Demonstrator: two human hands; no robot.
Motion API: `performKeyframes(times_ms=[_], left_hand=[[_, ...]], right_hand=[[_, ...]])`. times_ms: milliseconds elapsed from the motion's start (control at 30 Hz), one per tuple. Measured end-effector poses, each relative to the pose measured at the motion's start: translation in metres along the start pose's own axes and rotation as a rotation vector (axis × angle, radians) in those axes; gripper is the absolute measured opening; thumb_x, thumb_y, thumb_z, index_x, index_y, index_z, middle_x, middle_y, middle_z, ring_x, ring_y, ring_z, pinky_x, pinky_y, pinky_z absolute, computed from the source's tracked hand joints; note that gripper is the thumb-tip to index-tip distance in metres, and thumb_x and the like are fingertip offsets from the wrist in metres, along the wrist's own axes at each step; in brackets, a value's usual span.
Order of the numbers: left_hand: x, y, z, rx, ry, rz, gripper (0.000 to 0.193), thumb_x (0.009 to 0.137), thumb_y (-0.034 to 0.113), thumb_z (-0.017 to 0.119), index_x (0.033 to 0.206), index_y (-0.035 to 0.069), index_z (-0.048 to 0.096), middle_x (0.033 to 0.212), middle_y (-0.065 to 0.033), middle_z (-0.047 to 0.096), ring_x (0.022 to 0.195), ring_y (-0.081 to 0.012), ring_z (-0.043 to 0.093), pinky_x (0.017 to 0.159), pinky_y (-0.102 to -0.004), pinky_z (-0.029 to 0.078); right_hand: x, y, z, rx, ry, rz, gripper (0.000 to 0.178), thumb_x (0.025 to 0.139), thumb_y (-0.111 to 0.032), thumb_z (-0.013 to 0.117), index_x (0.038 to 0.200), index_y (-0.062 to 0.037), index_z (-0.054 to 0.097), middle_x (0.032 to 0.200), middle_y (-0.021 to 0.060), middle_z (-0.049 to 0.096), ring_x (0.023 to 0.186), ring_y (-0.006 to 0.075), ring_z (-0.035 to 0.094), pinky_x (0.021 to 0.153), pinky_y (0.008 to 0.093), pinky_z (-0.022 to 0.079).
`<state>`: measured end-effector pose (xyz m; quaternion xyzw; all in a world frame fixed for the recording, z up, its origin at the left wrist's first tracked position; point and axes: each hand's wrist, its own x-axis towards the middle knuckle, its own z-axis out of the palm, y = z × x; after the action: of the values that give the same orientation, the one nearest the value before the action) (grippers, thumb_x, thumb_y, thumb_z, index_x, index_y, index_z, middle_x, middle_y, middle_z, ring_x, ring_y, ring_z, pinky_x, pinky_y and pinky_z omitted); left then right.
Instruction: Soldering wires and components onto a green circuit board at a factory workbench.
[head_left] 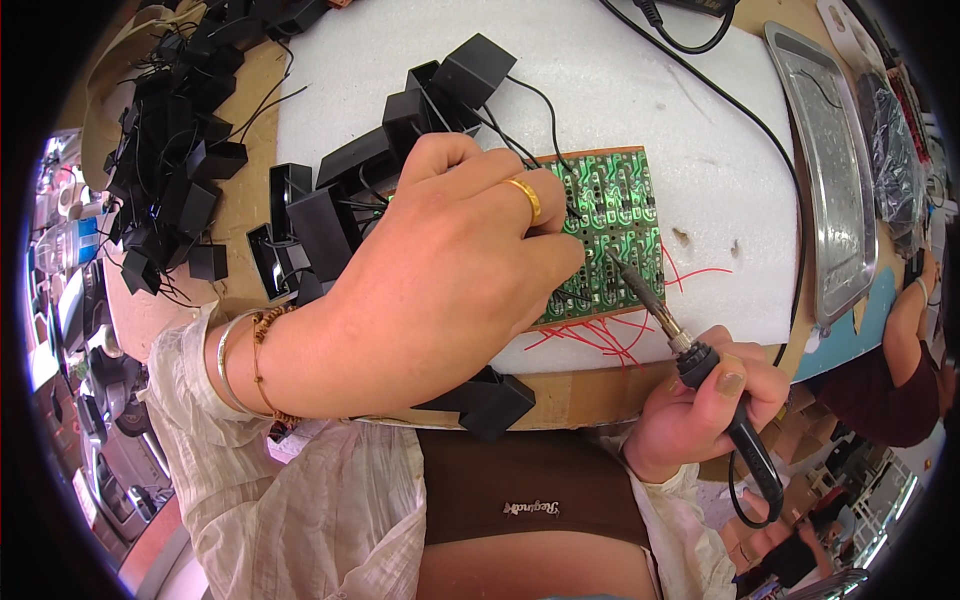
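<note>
A green circuit board panel (630, 200) with shiny solder joints lies in front of me, with thin red wires (600, 338) poking out from its near and right edges. My right hand (712, 408) grips a soldering iron (697, 357), its tip touching or just above the board. My left hand (450, 245) reaches over the board's left part, fingers curled together low over it; what they pinch is hidden. Around that hand sit several black plastic boxes (478, 68), their black wires (545, 95) running toward the board.
White foam (720, 190) lies under the board. A heap of wired black boxes (180, 150) fills the left. A black cable (745, 105) crosses the foam toward a metal tray (830, 240) at right. Another black box (485, 400) sits at the near edge. Another person's arm (905, 320) shows far right.
</note>
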<state>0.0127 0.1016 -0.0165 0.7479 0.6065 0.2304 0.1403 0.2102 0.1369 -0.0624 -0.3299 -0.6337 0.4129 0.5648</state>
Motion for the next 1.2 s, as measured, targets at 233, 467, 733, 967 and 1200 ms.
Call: performKeyframes(times_ms=[233, 467, 733, 967, 1200], left_hand=[[0.000, 0.000, 0.001, -0.007, 0.009, 0.008, 0.013, 0.061, 0.002, 0.063, 0.071, 0.008, 0.058, 0.070, -0.0017, 0.048, 0.067, -0.0178, 0.046, 0.067, -0.0316, 0.031], [0.000, -0.001, -0.001, -0.001, 0.020, 0.002, 0.011, 0.062, 0.004, 0.063, 0.072, 0.008, 0.059, 0.072, -0.0017, 0.049, 0.067, -0.0175, 0.047, 0.067, -0.0313, 0.031], [-0.007, 0.002, -0.014, -0.004, 0.099, 0.000, 0.010, 0.063, 0.015, 0.065, 0.070, 0.010, 0.061, 0.075, -0.0009, 0.052, 0.074, -0.0172, 0.049, 0.074, -0.0338, 0.033], [-0.026, -0.079, -0.075, 0.652, 0.457, -0.304, 0.017, 0.073, 0.006, 0.053, 0.089, 0.006, 0.057, 0.077, -0.0081, 0.054, 0.075, -0.0260, 0.051, 0.068, -0.0343, 0.040], [-0.039, -0.121, -0.103, 0.997, -0.098, -0.766, 0.021, 0.067, 0.016, 0.061, 0.085, 0.008, 0.063, 0.085, -0.0047, 0.055, 0.083, -0.0223, 0.050, 0.070, -0.0319, 0.042]], right_hand=[[-0.001, 0.000, 0.003, 0.029, 0.121, -0.044, 0.026, 0.077, -0.020, 0.057, 0.077, -0.0034, 0.037, 0.054, 0.0068, 0.041, 0.040, 0.0093, 0.034, 0.038, 0.0234, 0.028], [-0.001, 0.001, 0.006, 0.041, 0.156, -0.063, 0.027, 0.077, -0.021, 0.057, 0.076, -0.0033, 0.037, 0.054, 0.0067, 0.040, 0.039, 0.0092, 0.032, 0.039, 0.0232, 0.027], [-0.006, 0.001, 0.004, -0.008, 0.198, -0.045, 0.027, 0.079, -0.024, 0.054, 0.074, -0.0041, 0.037, 0.054, 0.0032, 0.035, 0.044, 0.0099, 0.031, 0.043, 0.0239, 0.026], [-0.007, 0.000, -0.001, -0.010, 0.195, 0.024, 0.025, 0.079, -0.023, 0.052, 0.073, -0.0041, 0.036, 0.053, 0.0022, 0.032, 0.044, 0.0099, 0.030, 0.044, 0.0241, 0.026], [-0.007, 0.002, 0.005, 0.015, 0.173, -0.031, 0.016, 0.080, -0.014, 0.047, 0.071, -0.0045, 0.037, 0.058, 0.0025, 0.033, 0.045, 0.0076, 0.027, 0.043, 0.0198, 0.022]])
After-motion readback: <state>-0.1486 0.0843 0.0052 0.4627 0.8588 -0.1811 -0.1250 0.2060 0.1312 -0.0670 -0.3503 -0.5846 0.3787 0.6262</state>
